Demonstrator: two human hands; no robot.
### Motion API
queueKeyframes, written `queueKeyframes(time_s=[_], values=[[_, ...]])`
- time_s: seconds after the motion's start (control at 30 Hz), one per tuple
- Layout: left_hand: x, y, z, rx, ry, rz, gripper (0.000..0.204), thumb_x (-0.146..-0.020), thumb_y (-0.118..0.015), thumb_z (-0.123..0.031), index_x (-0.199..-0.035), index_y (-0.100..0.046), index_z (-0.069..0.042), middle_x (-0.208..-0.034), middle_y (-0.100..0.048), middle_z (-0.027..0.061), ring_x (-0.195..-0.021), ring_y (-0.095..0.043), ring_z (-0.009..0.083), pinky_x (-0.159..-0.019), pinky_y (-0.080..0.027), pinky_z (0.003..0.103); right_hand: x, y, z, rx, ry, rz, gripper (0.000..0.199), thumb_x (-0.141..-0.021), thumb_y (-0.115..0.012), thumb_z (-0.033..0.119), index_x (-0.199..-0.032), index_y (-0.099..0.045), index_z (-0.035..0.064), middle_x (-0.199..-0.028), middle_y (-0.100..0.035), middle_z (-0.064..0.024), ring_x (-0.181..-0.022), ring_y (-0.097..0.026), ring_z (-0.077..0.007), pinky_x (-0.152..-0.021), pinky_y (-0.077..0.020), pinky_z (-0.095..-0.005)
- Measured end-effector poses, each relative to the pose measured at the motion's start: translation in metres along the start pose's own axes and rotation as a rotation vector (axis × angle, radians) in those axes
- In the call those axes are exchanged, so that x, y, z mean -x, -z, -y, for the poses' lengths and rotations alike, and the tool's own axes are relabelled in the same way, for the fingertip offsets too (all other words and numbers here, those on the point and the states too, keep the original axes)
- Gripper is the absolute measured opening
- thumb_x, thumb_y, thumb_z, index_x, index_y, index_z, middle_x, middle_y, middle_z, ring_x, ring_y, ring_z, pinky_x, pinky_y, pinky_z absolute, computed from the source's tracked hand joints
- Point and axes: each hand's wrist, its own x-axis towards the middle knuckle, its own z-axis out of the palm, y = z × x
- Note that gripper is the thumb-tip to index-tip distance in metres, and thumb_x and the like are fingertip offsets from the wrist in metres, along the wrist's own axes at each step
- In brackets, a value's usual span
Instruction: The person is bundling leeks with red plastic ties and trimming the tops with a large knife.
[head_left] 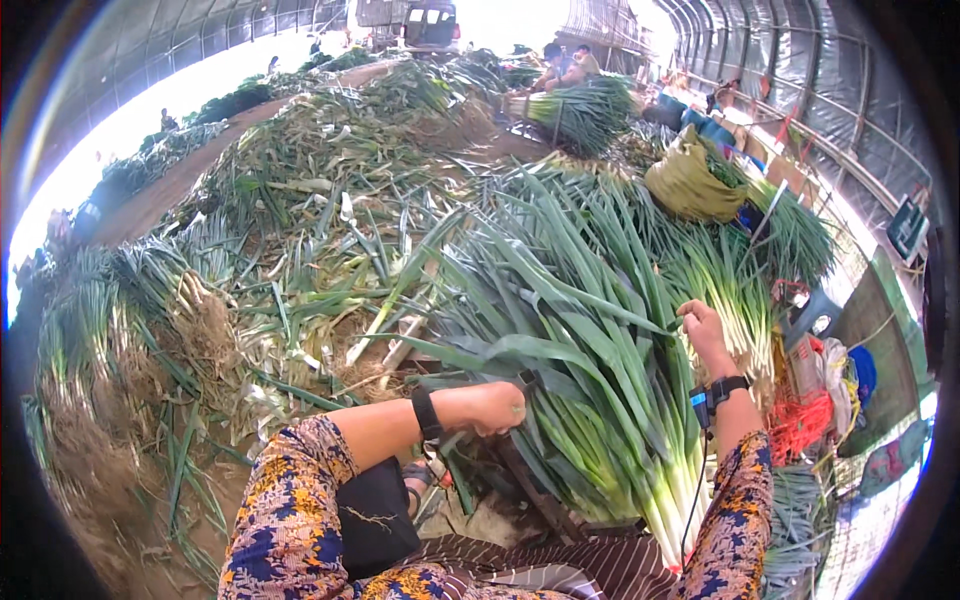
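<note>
Beneath curved sheeting (790,60), the left hand (495,408) curls closed beside leeks (600,400) while the right hand (703,328) seemingly pinches a leaf (650,321).

The leek leaves (590,340) look smooth and matt, with a waxy bloom, while their pale stalks (662,510) have a slick sheen. The roots (208,328) at left are rough and stringy, the soil (130,550) rough and dull. The sleeves (290,505) are matt printed cloth; the left wrist strap (427,414) is dull, its material unclear. The sack (690,185) looks woven and matt, the red netting (800,428) plastic, the tunnel sheeting (840,80) glossy film
</note>
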Motion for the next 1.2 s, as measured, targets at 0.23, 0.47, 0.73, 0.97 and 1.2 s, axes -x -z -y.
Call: queueKeyframes(time_s=[0.23,0.47,0.73,0.97,1.2], values=[[-0.036,0.003,-0.019,0.629,-0.096,0.092,0.028,-0.089,-0.048,-0.019,-0.106,-0.05,0.003,-0.076,-0.063,0.0128,-0.057,-0.062,0.0187,-0.049,-0.049,0.028,-0.002,0.007,-0.001,0.12,0.061,-0.068,0.021,-0.075,-0.044,0.01,-0.082,-0.062,0.0018,-0.068,-0.061,-0.0114,-0.058,-0.056,-0.0197,-0.054,-0.0444,-0.0317],[-0.081,0.008,-0.015,1.079,-0.183,0.166,0.026,-0.089,-0.049,-0.016,-0.107,-0.055,0.001,-0.094,-0.064,0.0142,-0.08,-0.062,0.0193,-0.072,-0.051,0.031,0.01,-0.01,0.007,0.111,-0.022,0.039,0.02,-0.074,-0.049,0.013,-0.084,-0.066,0.0081,-0.065,-0.061,-0.0101,-0.058,-0.058,-0.0193,-0.058,-0.0461,-0.0323],[-0.078,-0.015,-0.034,-0.028,-0.389,-0.475,0.015,-0.089,-0.048,-0.014,-0.083,-0.055,-0.001,-0.068,-0.06,0.0117,-0.06,-0.058,0.0249,-0.054,-0.044,0.037,0.025,-0.022,0.012,0.137,-0.024,0.041,0.019,-0.076,-0.048,0.012,-0.085,-0.065,0.0075,-0.072,-0.062,-0.0123,-0.069,-0.059,-0.0268,-0.066,-0.0464,-0.0356],[-0.081,-0.033,-0.055,-0.425,-0.599,-0.984,0.007,-0.073,-0.061,-0.008,-0.074,-0.054,-0.006,-0.07,-0.048,0.0107,-0.068,-0.051,0.0322,-0.059,-0.042,0.041,0.038,-0.078,0.004,0.323,0.002,-0.143,0.017,-0.08,-0.046,0.02,-0.082,-0.059,0.0094,-0.077,-0.062,-0.0184,-0.073,-0.059,-0.0379,-0.065,-0.0456,-0.0473],[-0.128,-0.046,-0.088,-0.523,-0.638,-1.202,0.006,-0.068,-0.058,-0.013,-0.068,-0.054,-0.01,-0.072,-0.049,0.0044,-0.075,-0.05,0.0229,-0.066,-0.036,0.036,0.045,-0.119,-0.003,0.267,-0.02,-0.038,0.012,-0.081,-0.05,0.019,-0.087,-0.05,0.009,-0.071,-0.059,-0.0206,-0.069,-0.057,-0.0407,-0.06,-0.0423,-0.0509]])
